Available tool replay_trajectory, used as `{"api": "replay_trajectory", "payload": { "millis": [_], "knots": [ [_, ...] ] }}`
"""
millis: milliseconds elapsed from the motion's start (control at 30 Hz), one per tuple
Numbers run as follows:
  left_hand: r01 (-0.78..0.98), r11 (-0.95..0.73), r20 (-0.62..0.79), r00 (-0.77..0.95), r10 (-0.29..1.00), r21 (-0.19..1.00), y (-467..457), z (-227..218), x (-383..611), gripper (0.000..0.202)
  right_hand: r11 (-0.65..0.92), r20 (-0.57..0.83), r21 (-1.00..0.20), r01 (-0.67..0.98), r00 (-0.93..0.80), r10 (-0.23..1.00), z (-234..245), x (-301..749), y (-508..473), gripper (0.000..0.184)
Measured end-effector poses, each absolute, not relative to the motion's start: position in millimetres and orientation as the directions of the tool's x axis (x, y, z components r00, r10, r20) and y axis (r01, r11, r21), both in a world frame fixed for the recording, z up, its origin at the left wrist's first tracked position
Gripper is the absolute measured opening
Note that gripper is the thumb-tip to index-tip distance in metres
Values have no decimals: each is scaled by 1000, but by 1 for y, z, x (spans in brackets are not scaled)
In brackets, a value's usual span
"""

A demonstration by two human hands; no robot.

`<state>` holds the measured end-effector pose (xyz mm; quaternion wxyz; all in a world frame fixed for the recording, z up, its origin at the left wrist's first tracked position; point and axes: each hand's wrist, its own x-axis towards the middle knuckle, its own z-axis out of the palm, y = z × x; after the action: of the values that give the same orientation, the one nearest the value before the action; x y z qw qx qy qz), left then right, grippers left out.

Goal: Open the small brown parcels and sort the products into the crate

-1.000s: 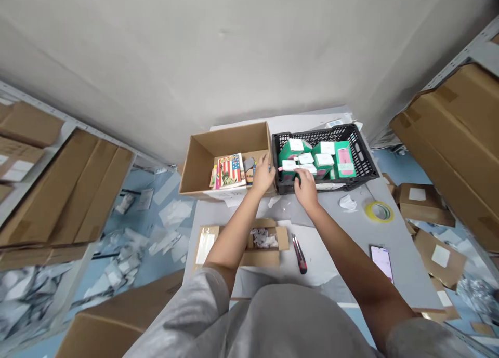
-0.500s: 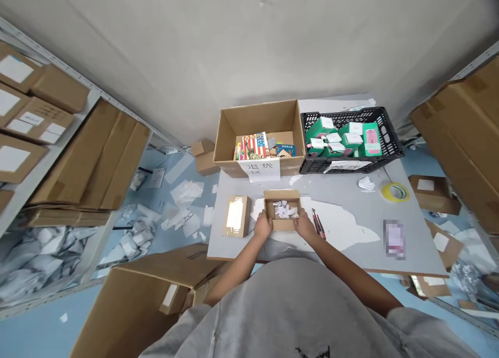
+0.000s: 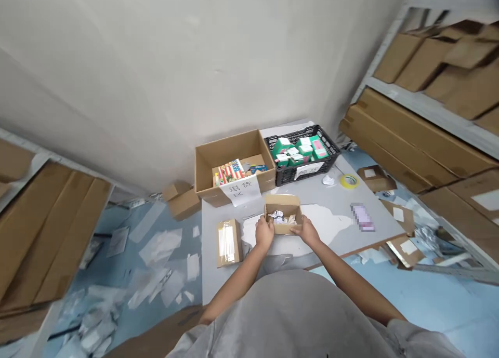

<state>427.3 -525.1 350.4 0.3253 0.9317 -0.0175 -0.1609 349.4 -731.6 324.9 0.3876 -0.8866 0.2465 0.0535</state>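
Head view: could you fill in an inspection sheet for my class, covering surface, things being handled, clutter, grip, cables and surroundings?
Surface: grey table, with a white sheet on it.
Things handled: small open box, crumpled paper inside.
Clutter: closed box at left; large carton holding books; black basket of green boxes; yellow tape roll; white scrap.
Grip: left hand and right hand hold the small open box at opposite ends; whether it is lifted, cannot tell.
Cables: nothing seen that is clearly a cable.
Surroundings: brown cartons on shelving; loose paper on the floor.
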Motion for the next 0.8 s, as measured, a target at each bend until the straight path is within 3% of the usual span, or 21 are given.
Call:
{"api": "replay_trajectory", "payload": {
  "millis": [100, 167, 233, 300, 400, 500, 600, 700, 800],
  "knots": [
    [1, -749, -295, 920, -259, 662, -606, 378, 441, 40, -462, -308, -676, -573, 790, -530, 360, 329, -788, 72],
    [-130, -562, -187, 862, -471, 817, -677, 406, 450, 47, -441, -95, -708, -551, 694, -714, 388, 312, -836, 83],
    [-306, -278, 25, 712, -701, 911, -746, 439, 457, 60, -460, 145, -706, -539, 526, -838, 416, 296, -882, 113],
    [-384, -97, 184, 631, -754, 918, -797, 469, 461, 75, -469, 271, -676, -568, 401, -875, 438, 286, -916, 127],
    [-413, -84, 274, 729, -627, 907, -814, 485, 465, 80, -479, 326, -665, -573, 355, -876, 449, 289, -933, 116],
    [-360, -236, 175, 809, -562, 903, -759, 461, 464, 79, -566, 259, -679, -467, 570, -780, 433, 313, -910, 81],
    [-274, -482, 30, 891, -454, 832, -659, 418, 456, 65, -613, 113, -715, -336, 810, -576, 405, 346, -862, 56],
    [-27, -738, -80, 991, -109, 674, -550, 381, 441, 57, -602, -46, -759, -246, 944, -328, 377, 378, -801, 43],
    [353, -807, -131, 934, 332, 473, -463, 356, 421, 72, -612, -147, -775, -161, 986, -73, 358, 405, -737, 39]
  ]
}}
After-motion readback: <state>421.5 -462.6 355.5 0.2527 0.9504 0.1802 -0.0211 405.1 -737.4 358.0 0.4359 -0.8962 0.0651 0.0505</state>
